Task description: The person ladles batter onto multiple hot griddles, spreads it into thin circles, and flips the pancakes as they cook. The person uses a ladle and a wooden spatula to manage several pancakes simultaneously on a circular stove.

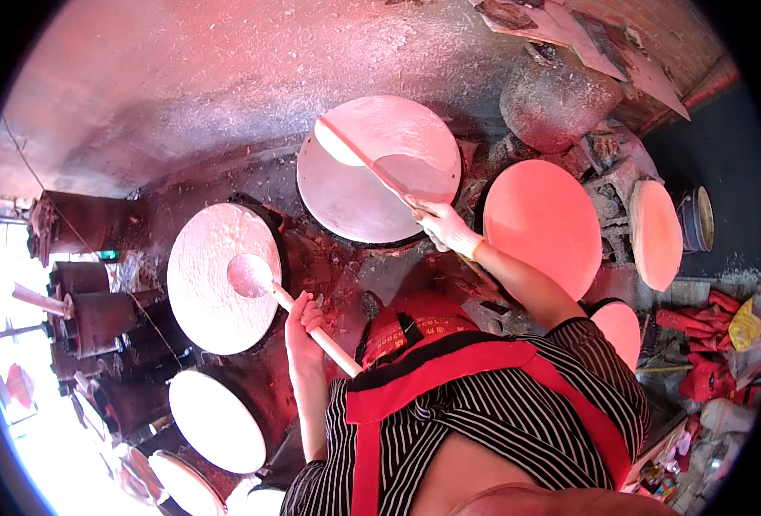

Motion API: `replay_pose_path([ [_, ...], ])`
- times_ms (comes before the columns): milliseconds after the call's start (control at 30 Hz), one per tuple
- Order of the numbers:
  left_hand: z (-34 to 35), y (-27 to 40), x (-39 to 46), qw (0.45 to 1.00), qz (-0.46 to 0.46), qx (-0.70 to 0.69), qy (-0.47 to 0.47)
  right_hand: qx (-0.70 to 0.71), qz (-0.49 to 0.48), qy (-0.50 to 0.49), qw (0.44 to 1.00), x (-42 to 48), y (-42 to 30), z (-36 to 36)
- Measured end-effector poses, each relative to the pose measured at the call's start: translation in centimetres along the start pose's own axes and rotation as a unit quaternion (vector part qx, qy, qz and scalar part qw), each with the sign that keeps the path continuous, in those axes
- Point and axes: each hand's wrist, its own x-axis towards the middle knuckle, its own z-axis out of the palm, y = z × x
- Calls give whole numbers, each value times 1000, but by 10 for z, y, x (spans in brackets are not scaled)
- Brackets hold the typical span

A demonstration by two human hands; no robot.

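Note:
My left hand is bare and closed around the pale handle of a ladle. The ladle's round bowl rests over a round griddle covered with white batter. My right hand, in a white knit glove, grips a long thin stick that reaches across the round griddle in front of me. Pale batter or a thin sheet covers part of that griddle, mainly its far side. The exact shape of the stick's tip is unclear.
More round pale-topped griddles stand at the right and lower left. A rounded, dusty vessel is at the upper right. Dark cylinders line the left side. A metal bucket and red cloth lie far right.

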Motion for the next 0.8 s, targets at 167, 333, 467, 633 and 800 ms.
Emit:
replay_pose_path([
  [167, -9, -23, -14, 975, 129, 152, 94, -14, 43, -72, 996, -13, 0, -76],
  [333, -1, -52, -18, 947, 189, 189, 178, 3, -11, 69, 998, 40, -16, -92],
  [467, 3, -74, -22, 935, 210, 204, 201, -106, -46, -117, 986, 55, -14, -90],
  [633, -4, -88, -31, 931, 217, 194, 220, -83, 8, -238, 968, 31, -25, -138],
  [800, 3, -103, -38, 934, 214, 167, 232, -72, -33, -61, 995, 87, -34, -148],
])
